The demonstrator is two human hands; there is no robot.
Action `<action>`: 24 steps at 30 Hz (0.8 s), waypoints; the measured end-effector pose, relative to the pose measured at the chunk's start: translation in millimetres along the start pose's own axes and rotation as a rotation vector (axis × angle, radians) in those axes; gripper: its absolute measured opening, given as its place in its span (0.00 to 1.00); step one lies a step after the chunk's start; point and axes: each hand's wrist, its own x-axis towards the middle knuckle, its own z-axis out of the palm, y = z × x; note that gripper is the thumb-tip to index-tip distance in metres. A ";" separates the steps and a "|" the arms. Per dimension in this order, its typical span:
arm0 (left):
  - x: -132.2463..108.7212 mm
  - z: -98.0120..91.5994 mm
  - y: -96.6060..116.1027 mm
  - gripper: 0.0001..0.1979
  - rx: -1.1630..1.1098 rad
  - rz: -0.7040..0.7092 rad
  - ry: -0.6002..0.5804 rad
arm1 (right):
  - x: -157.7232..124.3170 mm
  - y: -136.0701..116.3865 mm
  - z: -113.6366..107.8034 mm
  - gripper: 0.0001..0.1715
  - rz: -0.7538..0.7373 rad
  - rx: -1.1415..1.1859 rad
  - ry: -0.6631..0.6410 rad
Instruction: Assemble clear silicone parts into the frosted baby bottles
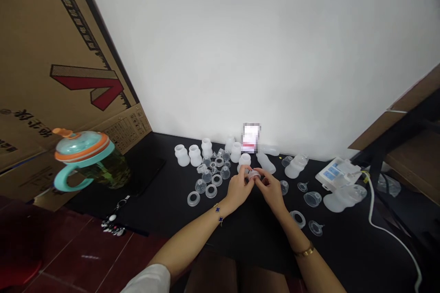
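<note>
- Translucent plastic formed the small round part (pixel 254 174), which was held between the fingertips of both hands, just above the black worktop (pixel 247 238) and near its middle.
- The left hand (pixel 239 187) had its grip closed on the part's left edge, thumb against fingertips.
- The right hand (pixel 271 188) had its grip closed on the opposite edge in the same manner. A pinch from 2 sides probably steadied so small a piece and kept it turned toward the wearer's view.
- Whether the part was 1 piece or 2 pieces pressed together could not be determined.
- Bottle bodies (pixel 195 154) stood upright in a loose row along the wall, behind the hands. They rested on their wide bases, which looked like their stable position.
- Rings (pixel 193 198) and domes (pixel 200 186) lay flat just left of the left hand, near enough for a short reach. Further rings lay right of the right forearm.
- A white unit (pixel 334 173) sat at the right end of the worktop, and its cable (pixel 378 226) trailed off toward the front, well apart from the hands.
- A jug (pixel 87 160) with a teal handle and an orange-rimmed lid stood at the far left, before a leaning cardboard box (pixel 51 78) and well apart from the loose parts.
</note>
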 end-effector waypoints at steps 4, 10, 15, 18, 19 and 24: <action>0.1 -1.2 -1.2 0.08 -0.038 -0.007 -0.001 | -2.9 -2.6 1.2 0.22 0.013 0.002 -0.038; 1.3 -2.4 -4.5 0.12 -0.018 0.004 -0.031 | -5.7 -9.4 1.3 0.24 0.014 0.011 -0.086; 1.4 -2.7 -3.7 0.12 0.020 0.009 -0.035 | -3.4 -8.9 0.5 0.24 -0.030 -0.070 -0.076; 1.7 -3.2 -3.2 0.12 -0.005 0.006 -0.032 | -2.7 -7.7 -0.2 0.23 -0.032 -0.074 -0.071; 1.8 -3.5 -3.1 0.11 -0.020 0.003 -0.030 | -2.7 -7.5 -0.3 0.23 -0.026 -0.064 -0.069; 2.3 -4.2 -2.5 0.11 -0.067 -0.035 -0.025 | -2.5 -7.8 -0.4 0.25 -0.002 -0.022 -0.065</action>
